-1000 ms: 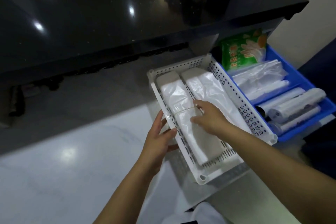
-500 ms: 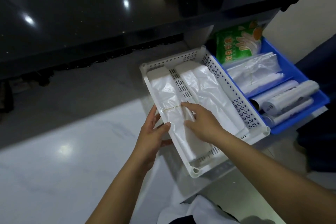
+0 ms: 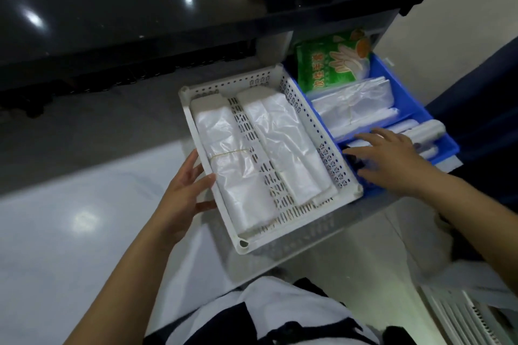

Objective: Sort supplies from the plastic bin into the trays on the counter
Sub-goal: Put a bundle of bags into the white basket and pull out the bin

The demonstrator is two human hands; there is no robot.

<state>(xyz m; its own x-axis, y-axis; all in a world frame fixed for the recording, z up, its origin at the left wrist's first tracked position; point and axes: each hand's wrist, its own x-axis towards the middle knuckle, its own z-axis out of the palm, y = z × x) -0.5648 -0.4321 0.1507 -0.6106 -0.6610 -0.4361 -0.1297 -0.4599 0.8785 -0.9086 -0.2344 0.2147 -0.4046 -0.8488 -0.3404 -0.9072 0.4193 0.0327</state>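
Observation:
A white perforated tray holds two flat bundles of clear plastic bags: a left bundle with a rubber band round it, and a right bundle. My left hand grips the tray's left rim. To its right stands a blue plastic bin with a green glove packet, folded clear bags and white bag rolls. My right hand reaches into the bin's near compartment, fingers spread over the rolls, holding nothing.
A glossy black counter runs across the top, overhanging the bin. The floor on the left is pale tile. A white slatted object lies at the bottom right. My own white and dark clothing fills the bottom middle.
My right hand has left the rubber-banded bundle in the white tray and moved right into the blue bin. My left hand stays on the tray's rim.

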